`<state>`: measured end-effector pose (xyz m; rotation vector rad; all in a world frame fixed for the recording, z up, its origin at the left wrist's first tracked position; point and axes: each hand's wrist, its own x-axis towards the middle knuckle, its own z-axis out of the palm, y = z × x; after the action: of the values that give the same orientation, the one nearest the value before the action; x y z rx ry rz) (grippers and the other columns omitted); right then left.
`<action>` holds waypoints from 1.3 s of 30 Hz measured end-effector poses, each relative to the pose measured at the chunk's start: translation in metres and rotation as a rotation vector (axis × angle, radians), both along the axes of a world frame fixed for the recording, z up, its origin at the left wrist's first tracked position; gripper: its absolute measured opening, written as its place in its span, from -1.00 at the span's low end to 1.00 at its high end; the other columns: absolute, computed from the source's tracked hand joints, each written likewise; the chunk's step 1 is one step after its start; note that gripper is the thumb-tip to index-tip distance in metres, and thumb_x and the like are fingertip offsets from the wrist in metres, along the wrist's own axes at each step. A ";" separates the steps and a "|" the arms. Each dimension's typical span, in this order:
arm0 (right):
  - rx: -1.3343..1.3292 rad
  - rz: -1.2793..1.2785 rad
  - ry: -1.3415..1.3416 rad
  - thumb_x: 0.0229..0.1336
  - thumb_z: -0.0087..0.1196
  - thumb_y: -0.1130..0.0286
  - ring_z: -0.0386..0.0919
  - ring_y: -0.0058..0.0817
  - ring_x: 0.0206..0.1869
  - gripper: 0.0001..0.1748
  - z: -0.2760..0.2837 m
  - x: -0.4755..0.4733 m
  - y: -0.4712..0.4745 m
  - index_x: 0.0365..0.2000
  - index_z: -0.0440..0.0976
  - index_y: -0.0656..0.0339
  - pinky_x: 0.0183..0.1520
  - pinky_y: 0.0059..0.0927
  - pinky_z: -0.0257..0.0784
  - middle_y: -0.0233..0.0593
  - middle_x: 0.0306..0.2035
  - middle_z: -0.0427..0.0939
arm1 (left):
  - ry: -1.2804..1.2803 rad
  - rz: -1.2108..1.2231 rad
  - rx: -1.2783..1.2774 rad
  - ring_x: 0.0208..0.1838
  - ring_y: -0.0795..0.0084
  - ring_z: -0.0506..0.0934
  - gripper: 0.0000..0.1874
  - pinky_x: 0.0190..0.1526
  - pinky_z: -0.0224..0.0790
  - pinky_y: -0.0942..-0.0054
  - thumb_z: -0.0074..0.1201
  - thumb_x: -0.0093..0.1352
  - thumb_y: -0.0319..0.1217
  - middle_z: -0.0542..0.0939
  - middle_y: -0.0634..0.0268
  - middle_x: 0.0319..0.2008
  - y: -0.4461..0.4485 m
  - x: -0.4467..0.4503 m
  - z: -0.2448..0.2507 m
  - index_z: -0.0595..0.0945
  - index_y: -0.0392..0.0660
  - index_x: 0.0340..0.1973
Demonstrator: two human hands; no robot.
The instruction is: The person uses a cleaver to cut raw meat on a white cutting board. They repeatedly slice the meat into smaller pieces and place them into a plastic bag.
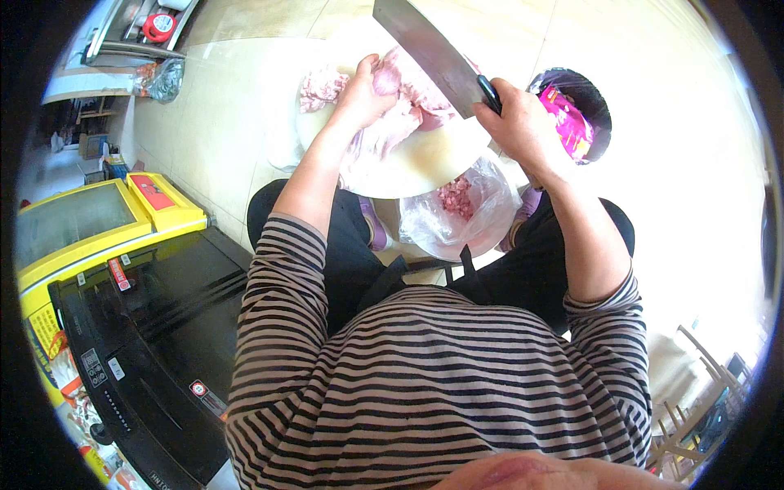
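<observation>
A round white cutting board point(429, 160) lies low before me, bearing large pieces of raw pale-pink meat point(404, 119). My left hand point(365, 98) grips a piece of the meat near the board's left part. Beside it, at the board's left edge, is a small heap of chopped meat point(321, 89). My right hand point(520, 119) holds a cleaver point(429, 52) by its black handle, its broad blade over the right part of the meat. Between my feet, partly under the board's near edge, stands a bowl lined with a clear plastic bag point(490, 211), with small cut bits of meat point(456, 197) inside.
A black-lined bin point(603, 116) with a pink wrapper point(566, 125) stands to the right of the board. At left are a black-topped appliance point(165, 318), a yellow-framed chest with a glass lid point(79, 217) and a plastic bag point(165, 79). A wooden rack point(680, 429) stands at lower right.
</observation>
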<state>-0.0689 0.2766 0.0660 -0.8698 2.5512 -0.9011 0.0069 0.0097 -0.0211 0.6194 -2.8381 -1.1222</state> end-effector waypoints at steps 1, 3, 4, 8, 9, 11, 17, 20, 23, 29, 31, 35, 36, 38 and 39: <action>-0.013 -0.010 0.004 0.20 0.09 0.27 0.63 -0.25 -0.44 -0.65 0.000 -0.001 0.002 -0.15 0.51 0.35 -0.33 -0.26 0.52 0.00 -0.44 0.61 | 0.048 0.039 0.147 0.15 0.23 0.52 -0.07 0.13 0.41 0.38 0.25 0.20 -0.54 0.51 -0.06 0.13 0.000 -0.001 0.003 0.05 -0.22 0.40; -0.034 -0.034 0.008 0.22 0.08 0.27 0.63 -0.29 -0.44 -0.65 -0.001 -0.003 0.007 -0.12 0.50 0.36 -0.34 -0.28 0.52 0.00 -0.45 0.61 | 0.065 0.134 0.487 0.17 0.21 0.51 -0.07 0.16 0.39 0.38 0.23 0.20 -0.57 0.50 -0.05 0.14 -0.001 -0.005 0.012 0.03 -0.23 0.40; -0.057 -0.054 0.006 0.19 0.08 0.27 0.63 -0.20 -0.40 -0.65 -0.002 -0.004 0.009 -0.15 0.51 0.36 -0.28 -0.22 0.52 0.05 -0.44 0.60 | 0.143 0.134 0.596 0.15 0.23 0.51 -0.06 0.15 0.40 0.40 0.20 0.23 -0.60 0.50 -0.04 0.13 0.000 -0.007 0.015 -0.01 -0.22 0.41; -0.115 -0.139 -0.079 0.14 0.07 0.25 0.63 0.01 -0.29 -0.65 0.002 -0.006 0.016 -0.20 0.53 0.35 -0.16 -0.10 0.51 0.16 -0.41 0.60 | 0.236 0.071 0.714 0.13 0.27 0.51 -0.02 0.14 0.39 0.43 0.10 0.30 -0.68 0.51 -0.06 0.11 0.001 -0.016 0.018 -0.20 -0.20 0.44; -0.128 -0.154 -0.113 0.13 0.07 0.25 0.63 0.01 -0.29 -0.64 0.003 -0.007 0.017 -0.19 0.53 0.35 -0.16 -0.10 0.51 0.17 -0.41 0.60 | 0.243 0.009 0.673 0.14 0.27 0.51 -0.01 0.15 0.38 0.43 0.09 0.32 -0.68 0.51 -0.08 0.11 -0.001 -0.019 0.015 -0.25 -0.19 0.45; -0.116 -0.143 -0.123 0.12 0.08 0.25 0.63 0.02 -0.28 -0.64 0.005 -0.008 0.019 -0.20 0.53 0.37 -0.14 -0.09 0.50 0.18 -0.40 0.60 | 0.072 0.033 0.405 0.20 0.20 0.48 0.08 0.22 0.32 0.42 0.18 0.29 -0.59 0.48 -0.11 0.16 -0.006 -0.021 0.006 -0.31 -0.19 0.44; -0.044 -0.082 -0.091 0.19 0.09 0.25 0.58 -0.40 -0.55 -0.63 0.000 -0.004 0.017 -0.13 0.47 0.37 -0.42 -0.32 0.50 -0.08 -0.54 0.56 | -0.241 0.158 -0.099 0.24 0.12 0.46 0.20 0.26 0.28 0.35 0.49 0.02 -0.30 0.49 -0.14 0.17 -0.020 0.008 -0.014 0.00 -0.35 0.40; -0.081 -0.046 -0.068 0.17 0.09 0.26 0.60 -0.21 -0.46 -0.64 -0.003 0.001 0.014 -0.15 0.49 0.35 -0.32 -0.20 0.51 0.02 -0.50 0.58 | -0.212 0.214 0.040 0.22 0.14 0.48 0.15 0.25 0.30 0.34 0.55 -0.10 -0.24 0.52 -0.10 0.13 -0.018 0.021 -0.006 0.22 -0.40 0.31; -0.145 0.045 0.034 0.16 0.08 0.27 0.61 0.05 -0.36 -0.68 -0.006 0.009 0.012 -0.19 0.50 0.31 -0.24 -0.06 0.51 0.16 -0.47 0.58 | -0.101 0.160 0.113 0.17 0.18 0.51 0.05 0.22 0.32 0.36 0.55 -0.10 -0.27 0.55 -0.05 0.08 -0.009 0.035 0.001 0.31 -0.40 0.23; -0.072 0.302 0.214 0.19 0.10 0.31 0.57 0.04 -0.50 -0.79 -0.007 0.033 0.010 -0.30 0.41 0.25 -0.41 0.00 0.48 0.04 -0.62 0.52 | 0.099 0.511 0.166 0.08 0.32 0.54 -0.32 0.09 0.41 0.38 0.34 0.05 -0.56 0.58 0.05 -0.04 0.034 0.062 -0.015 0.43 -0.31 0.10; 0.011 0.361 0.209 0.17 0.01 0.34 0.59 0.03 -0.45 -0.82 -0.006 0.044 0.009 -0.31 0.40 0.25 -0.35 0.00 0.51 0.05 -0.57 0.55 | 0.279 0.572 0.188 0.04 0.37 0.55 -0.37 0.05 0.43 0.40 0.31 0.07 -0.57 0.58 0.09 -0.07 0.045 0.067 -0.025 0.45 -0.28 0.08; 0.222 0.457 0.285 0.16 -0.02 0.42 0.64 -0.07 -0.42 -0.87 -0.003 0.061 0.008 -0.28 0.37 0.23 -0.36 -0.11 0.55 -0.02 -0.49 0.60 | 0.544 0.551 0.563 -0.06 0.45 0.53 -0.70 -0.02 0.40 0.46 0.01 0.38 -0.49 0.59 0.23 -0.14 0.042 0.057 -0.035 0.52 -0.23 0.02; 0.264 0.476 0.309 0.16 -0.03 0.44 0.65 -0.10 -0.41 -0.87 -0.002 0.063 0.007 -0.27 0.37 0.23 -0.36 -0.14 0.56 -0.04 -0.48 0.60 | 0.597 0.474 0.367 -0.07 0.47 0.51 -0.75 -0.04 0.40 0.46 -0.07 0.46 -0.44 0.58 0.26 -0.14 0.041 0.054 -0.035 0.54 -0.23 0.01; 0.292 0.487 0.366 0.15 -0.03 0.45 0.66 -0.15 -0.40 -0.89 0.000 0.067 0.007 -0.28 0.37 0.21 -0.36 -0.19 0.58 -0.08 -0.46 0.61 | 0.543 0.615 0.548 -0.09 0.48 0.50 -0.74 -0.07 0.40 0.45 -0.06 0.48 -0.37 0.58 0.27 -0.15 0.048 0.059 -0.033 0.55 -0.23 -0.01; 0.305 0.492 0.394 0.15 -0.03 0.46 0.66 -0.17 -0.40 -0.90 0.000 0.069 0.006 -0.29 0.37 0.20 -0.35 -0.21 0.58 -0.10 -0.46 0.61 | 0.481 0.702 0.656 -0.10 0.48 0.50 -0.73 -0.08 0.39 0.45 -0.06 0.49 -0.34 0.59 0.28 -0.16 0.055 0.065 -0.032 0.56 -0.23 -0.02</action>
<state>-0.0004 0.2828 0.0659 -1.5956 2.4879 -0.1999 0.0721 0.0643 -0.0526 1.0665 -1.6111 -1.7046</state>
